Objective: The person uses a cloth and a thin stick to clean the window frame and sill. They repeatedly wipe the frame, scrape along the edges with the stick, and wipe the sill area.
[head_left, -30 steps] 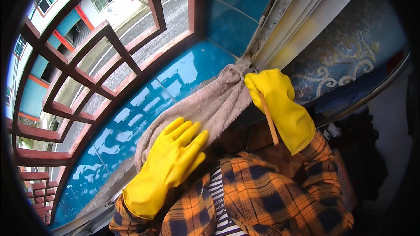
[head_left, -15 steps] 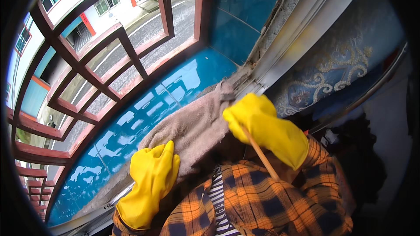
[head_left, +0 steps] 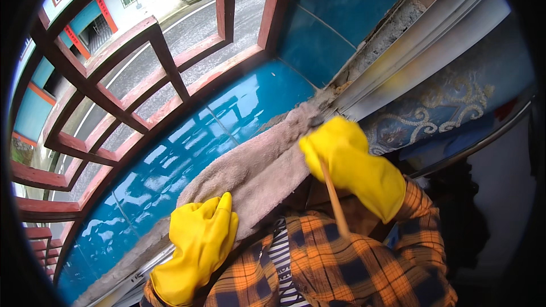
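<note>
Left hand (head_left: 199, 250) in a yellow rubber glove, fingers together and laid flat, palm down on the near end of a grey-brown cloth (head_left: 259, 167); not gripping, only pressing. Right hand (head_left: 347, 165), also gloved yellow, closed around a thin wooden stick (head_left: 333, 202) that slants back toward the plaid sleeve; its knuckles rest on the cloth's far end. Cloth runs between the two hands along the window track (head_left: 409, 45); beyond the hands lies a wet blue tiled sill (head_left: 182, 159); past that, a red-brown metal grille (head_left: 114, 85); to the right of the right hand, a patterned blue curtain (head_left: 443, 108).
</note>
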A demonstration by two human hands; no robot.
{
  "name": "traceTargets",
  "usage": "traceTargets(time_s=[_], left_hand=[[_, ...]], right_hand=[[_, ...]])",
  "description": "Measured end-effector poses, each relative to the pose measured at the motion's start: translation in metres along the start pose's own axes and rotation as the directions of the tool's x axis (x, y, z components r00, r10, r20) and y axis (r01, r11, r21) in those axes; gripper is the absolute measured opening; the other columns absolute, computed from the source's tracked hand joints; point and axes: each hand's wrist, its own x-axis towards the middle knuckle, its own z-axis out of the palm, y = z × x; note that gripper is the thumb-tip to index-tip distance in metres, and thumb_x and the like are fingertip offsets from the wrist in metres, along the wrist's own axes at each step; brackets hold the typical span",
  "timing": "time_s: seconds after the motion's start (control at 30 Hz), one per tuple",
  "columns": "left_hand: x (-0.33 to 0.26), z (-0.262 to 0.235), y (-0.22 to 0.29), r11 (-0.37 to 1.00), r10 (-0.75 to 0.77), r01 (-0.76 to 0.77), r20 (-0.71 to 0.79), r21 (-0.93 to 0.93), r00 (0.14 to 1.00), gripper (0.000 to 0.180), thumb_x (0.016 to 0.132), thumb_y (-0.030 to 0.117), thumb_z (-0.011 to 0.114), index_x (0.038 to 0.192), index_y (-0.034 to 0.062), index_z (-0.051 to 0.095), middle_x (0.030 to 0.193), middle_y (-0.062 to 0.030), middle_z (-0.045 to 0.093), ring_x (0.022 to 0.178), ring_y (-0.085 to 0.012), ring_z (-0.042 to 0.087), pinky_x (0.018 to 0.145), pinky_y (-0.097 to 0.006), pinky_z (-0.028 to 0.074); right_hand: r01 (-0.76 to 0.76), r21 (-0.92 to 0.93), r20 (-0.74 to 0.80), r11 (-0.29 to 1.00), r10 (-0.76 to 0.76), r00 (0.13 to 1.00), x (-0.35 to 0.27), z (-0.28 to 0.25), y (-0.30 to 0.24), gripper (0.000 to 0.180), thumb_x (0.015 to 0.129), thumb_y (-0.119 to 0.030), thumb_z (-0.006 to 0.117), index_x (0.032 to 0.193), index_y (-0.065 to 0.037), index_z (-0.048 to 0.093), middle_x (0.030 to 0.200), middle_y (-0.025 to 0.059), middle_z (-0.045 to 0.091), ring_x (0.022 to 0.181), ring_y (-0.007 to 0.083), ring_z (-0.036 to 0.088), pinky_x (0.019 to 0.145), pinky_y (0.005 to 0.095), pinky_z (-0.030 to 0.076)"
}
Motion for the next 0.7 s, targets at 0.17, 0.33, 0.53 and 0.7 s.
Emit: traceTargets(time_s=[0.17,0.33,0.53,0.7], left_hand=[[0.0,-0.011,-0.001,1.0,0.022,-0.023,0.049,0.016,0.999,0.034,0.091,0.012,0.078,0.119,-0.0074,0.075,0.098,-0.0178,0.076,0.077,-0.0365,0.073,0.073,-0.046,0.059],[0.0,-0.006,-0.004,0.999,0.041,-0.041,0.049,-0.01,0.998,0.035,0.091,0.013,0.078,0.119,-0.0076,0.075,0.096,-0.0178,0.076,0.075,-0.0368,0.073,0.073,-0.047,0.059],[-0.001,-0.007,-0.005,0.999,0.047,-0.046,0.032,-0.013,0.998,0.035,0.09,0.012,0.078,0.119,-0.008,0.075,0.096,-0.0176,0.076,0.074,-0.0369,0.073,0.071,-0.046,0.059],[-0.002,-0.005,-0.002,0.998,0.014,-0.013,0.011,-0.055,1.0,0.034,0.087,0.008,0.08,0.119,-0.004,0.077,0.099,-0.0171,0.077,0.079,-0.0394,0.071,0.072,-0.048,0.055]], right_hand=[[-0.061,0.021,-0.011,0.998,0.061,0.998,-0.004,-0.011,0.015,0.008,0.084,-0.028,0.077,0.082,-0.02,0.076,0.075,0.0096,0.073,0.074,0.0362,0.072,0.066,0.05,0.057],[-0.066,-0.188,-0.063,0.98,0.055,0.997,0.0,0.004,0.029,0.011,0.088,-0.027,0.074,0.082,-0.018,0.077,0.072,0.0094,0.07,0.072,0.036,0.069,0.065,0.0527,0.055],[-0.039,-0.077,0.06,0.996,0.044,0.997,-0.002,-0.008,-0.01,0.01,0.083,-0.026,0.077,0.08,-0.016,0.076,0.069,0.0101,0.068,0.068,0.0366,0.067,0.06,0.0513,0.051],[-0.167,-0.172,-0.157,0.971,0.141,0.978,-0.007,0.01,0.03,0.01,0.085,-0.022,0.076,0.079,-0.014,0.074,0.074,0.0099,0.071,0.074,0.0377,0.069,0.065,0.0511,0.054]])
